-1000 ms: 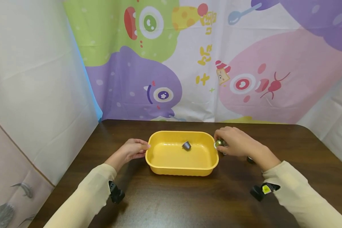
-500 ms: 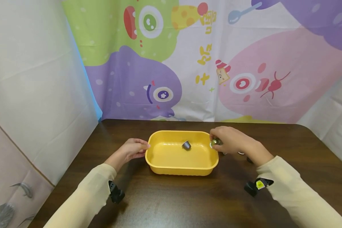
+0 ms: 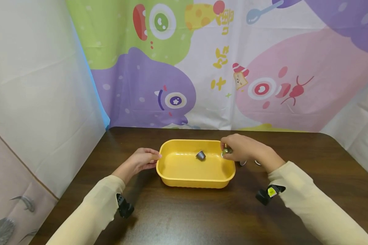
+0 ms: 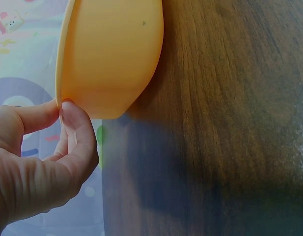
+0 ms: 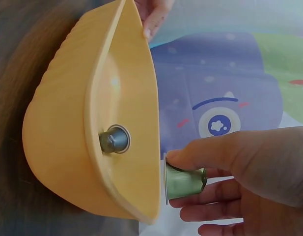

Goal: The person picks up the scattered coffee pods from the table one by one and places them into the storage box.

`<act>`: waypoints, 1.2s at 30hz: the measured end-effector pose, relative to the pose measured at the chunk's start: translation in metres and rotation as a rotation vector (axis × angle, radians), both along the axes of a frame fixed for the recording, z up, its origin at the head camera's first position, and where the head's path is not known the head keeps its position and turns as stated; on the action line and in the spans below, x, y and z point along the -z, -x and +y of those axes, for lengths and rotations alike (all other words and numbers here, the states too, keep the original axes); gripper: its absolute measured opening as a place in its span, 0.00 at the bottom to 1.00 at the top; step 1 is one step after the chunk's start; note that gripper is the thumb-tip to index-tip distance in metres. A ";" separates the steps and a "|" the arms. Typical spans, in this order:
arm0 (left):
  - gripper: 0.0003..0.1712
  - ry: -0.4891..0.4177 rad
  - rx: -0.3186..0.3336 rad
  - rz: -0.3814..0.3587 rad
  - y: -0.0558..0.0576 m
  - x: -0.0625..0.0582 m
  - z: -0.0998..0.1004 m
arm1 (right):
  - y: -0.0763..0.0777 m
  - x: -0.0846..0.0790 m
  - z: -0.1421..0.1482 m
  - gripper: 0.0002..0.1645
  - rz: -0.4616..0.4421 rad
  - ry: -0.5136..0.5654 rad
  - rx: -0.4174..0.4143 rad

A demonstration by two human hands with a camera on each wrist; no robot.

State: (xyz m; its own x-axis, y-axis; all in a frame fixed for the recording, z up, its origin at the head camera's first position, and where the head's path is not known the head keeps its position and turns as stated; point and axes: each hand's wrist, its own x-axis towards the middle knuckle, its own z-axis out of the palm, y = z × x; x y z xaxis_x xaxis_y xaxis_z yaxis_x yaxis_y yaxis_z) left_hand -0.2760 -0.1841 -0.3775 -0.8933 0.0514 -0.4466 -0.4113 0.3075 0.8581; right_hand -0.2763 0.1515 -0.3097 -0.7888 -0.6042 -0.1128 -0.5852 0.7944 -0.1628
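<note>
A yellow plastic tub (image 3: 190, 183) stands on the table, with a dark grey coffee capsule (image 3: 200, 156) lying on its side inside, right of the middle. At the tub's left end my left hand (image 3: 142, 159) pinches the rim between thumb and fingers; the left wrist view shows the thumb (image 4: 41, 117) and index finger on either side of the edge. My right hand (image 3: 243, 148) holds a green coffee capsule (image 5: 184, 184) between thumb and fingers, its flat lid facing the tub. In the head view this capsule overlaps the inside of the tub's right end.
Beside the tub's right end, small round things with pale rims, one at the front (image 3: 243, 163) and another farther right (image 3: 257, 163), lie partly hidden by my right hand. Behind the dark wooden table (image 3: 184, 217) hangs a cartoon-printed cloth (image 3: 214, 112).
My right hand has moved left with the green capsule, from beside the tub's right rim to over its right end. The left hand keeps its grip on the rim.
</note>
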 end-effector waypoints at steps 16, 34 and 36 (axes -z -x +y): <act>0.22 -0.010 -0.014 -0.004 -0.004 0.003 0.000 | 0.014 0.001 -0.021 0.09 -0.085 -0.050 -0.029; 0.21 -0.001 0.004 0.004 0.000 0.001 0.000 | 0.025 -0.001 -0.034 0.08 -0.096 -0.108 -0.018; 0.21 0.002 0.005 0.004 0.001 0.000 0.001 | 0.026 -0.001 -0.034 0.08 -0.098 -0.116 -0.019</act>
